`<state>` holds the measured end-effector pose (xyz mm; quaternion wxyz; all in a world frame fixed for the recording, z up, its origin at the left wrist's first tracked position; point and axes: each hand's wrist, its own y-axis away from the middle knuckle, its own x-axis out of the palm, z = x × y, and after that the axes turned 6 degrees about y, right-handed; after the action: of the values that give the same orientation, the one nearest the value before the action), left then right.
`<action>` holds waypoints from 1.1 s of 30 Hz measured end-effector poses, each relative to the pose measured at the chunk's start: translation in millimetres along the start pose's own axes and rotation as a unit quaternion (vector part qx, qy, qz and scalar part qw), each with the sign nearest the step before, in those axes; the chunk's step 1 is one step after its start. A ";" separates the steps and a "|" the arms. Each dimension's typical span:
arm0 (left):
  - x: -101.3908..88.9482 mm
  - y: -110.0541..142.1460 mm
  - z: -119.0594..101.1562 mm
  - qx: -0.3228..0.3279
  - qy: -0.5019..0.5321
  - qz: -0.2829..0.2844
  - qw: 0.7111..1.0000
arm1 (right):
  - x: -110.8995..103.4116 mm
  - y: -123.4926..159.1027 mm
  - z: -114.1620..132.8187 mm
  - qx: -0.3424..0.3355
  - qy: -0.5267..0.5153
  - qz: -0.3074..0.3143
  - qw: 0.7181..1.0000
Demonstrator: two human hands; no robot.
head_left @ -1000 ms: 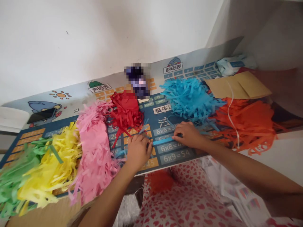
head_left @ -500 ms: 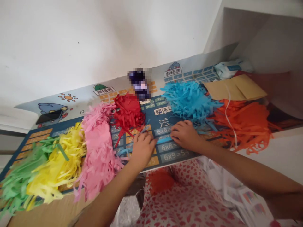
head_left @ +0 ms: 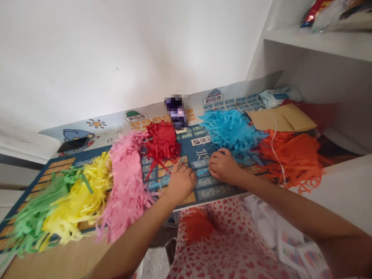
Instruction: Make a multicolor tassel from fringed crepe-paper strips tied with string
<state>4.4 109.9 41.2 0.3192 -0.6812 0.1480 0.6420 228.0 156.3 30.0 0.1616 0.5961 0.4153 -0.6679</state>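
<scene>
A twisted blue paper strip lies low over the desk between my hands, one end in each. My left hand has its fingers curled on the strip's left part, and more blue strip trails out to its left. Closed on the other end is my right hand, just in front of the fringed blue tissue paper. Beyond my left hand sits a bunch of red tissue paper. Pink fringed paper lies left of it. My fingertips are partly hidden.
Yellow fringe and green fringe lie at the left, orange fringe at the right under a brown paper piece. A printed mat covers the desk. A dark phone-like slab rests at back left. Orange paper is on my lap.
The camera view has shifted slightly, bringing a shelf into view at upper right. My hands stay nearly in place on the blue strip, now slightly closer together.
</scene>
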 end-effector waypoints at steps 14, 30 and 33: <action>9.1 26.9 -1.2 -0.021 -0.016 -0.060 0.998 | 7.3 12.4 11.1 -0.038 0.028 -0.062 0.997; 23.2 35.2 16.7 -0.080 0.202 -0.113 0.970 | 24.1 20.0 -22.4 0.058 -0.190 0.006 0.980; 20.3 35.3 19.8 -0.121 0.256 -0.079 0.956 | 24.6 20.1 -24.7 0.084 -0.208 0.025 0.974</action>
<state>-30.0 100.0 13.5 0.2359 -0.8656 0.0916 0.4320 252.7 169.5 1.2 0.2105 0.4654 0.3003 -0.8055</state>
